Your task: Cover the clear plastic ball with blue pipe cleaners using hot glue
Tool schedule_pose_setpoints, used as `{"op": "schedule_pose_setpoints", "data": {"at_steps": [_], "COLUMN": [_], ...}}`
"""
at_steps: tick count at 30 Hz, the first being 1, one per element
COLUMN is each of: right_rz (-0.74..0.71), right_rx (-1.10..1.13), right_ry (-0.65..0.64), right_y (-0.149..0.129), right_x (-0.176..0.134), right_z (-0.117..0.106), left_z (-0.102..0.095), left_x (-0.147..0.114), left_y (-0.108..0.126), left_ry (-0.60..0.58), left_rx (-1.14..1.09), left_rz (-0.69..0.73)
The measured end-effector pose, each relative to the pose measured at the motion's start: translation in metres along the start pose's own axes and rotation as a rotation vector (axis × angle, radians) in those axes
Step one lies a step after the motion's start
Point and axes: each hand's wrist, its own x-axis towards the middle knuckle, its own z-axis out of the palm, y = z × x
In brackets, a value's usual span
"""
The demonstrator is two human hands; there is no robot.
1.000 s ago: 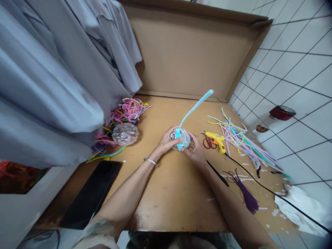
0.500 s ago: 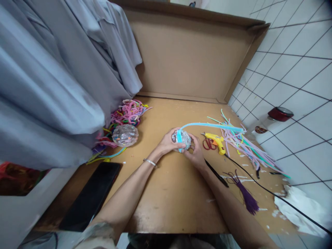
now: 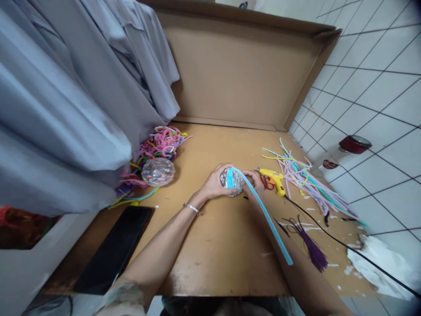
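Observation:
A clear, bumpy ball (image 3: 237, 188) is held above the middle of the table. Light-blue pipe cleaners (image 3: 230, 179) are wrapped around it as a band, and their long free end (image 3: 269, 217) arcs over my right hand and forearm toward me. My left hand (image 3: 213, 183) grips the ball from the left, thumb across its near side. At the ball's right side, my right hand (image 3: 256, 184) has curled fingers against it; the blue strand partly covers this hand. A second clear ball (image 3: 158, 172) with coloured specks rests at the left.
Right of my hands lie a yellow glue gun (image 3: 272, 177) with a black cord, red-handled scissors (image 3: 267, 183), loose pastel pipe cleaners (image 3: 315, 188) and a purple bundle (image 3: 311, 248). On the left are tangled pipe cleaners (image 3: 164, 142) and a black phone (image 3: 115, 250). Cardboard (image 3: 240, 74) stands behind.
The free end of the blue pipe cleaners has swung from pointing right to hanging toward me over the right arm. The ball has turned slightly, and my right hand has shifted right along it.

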Motion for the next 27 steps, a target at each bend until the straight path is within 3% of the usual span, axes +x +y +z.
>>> {"op": "schedule_pose_setpoints", "data": {"at_steps": [3,9,17,27], "right_rz": [0.022,-0.083,-0.026,-0.124], "right_rx": [-0.011,-0.099,-0.062,-0.020], "right_ry": [0.046,0.066,0.148,0.130], "right_y": [-0.012,-0.035,-0.036,-0.036], "right_x": [0.001,0.003,0.004,0.005], "right_z": [-0.003,-0.008,-0.003,-0.007], "left_z": [0.000,0.000,0.002,0.004], "left_x": [0.001,0.001,0.000,-0.002], "left_y": [0.001,0.004,0.011,0.015], "left_ry": [-0.020,-0.068,-0.134,-0.160], "left_rx": [0.045,0.075,0.124,0.215], "left_rz": [0.033,0.065,0.107,0.175]}}
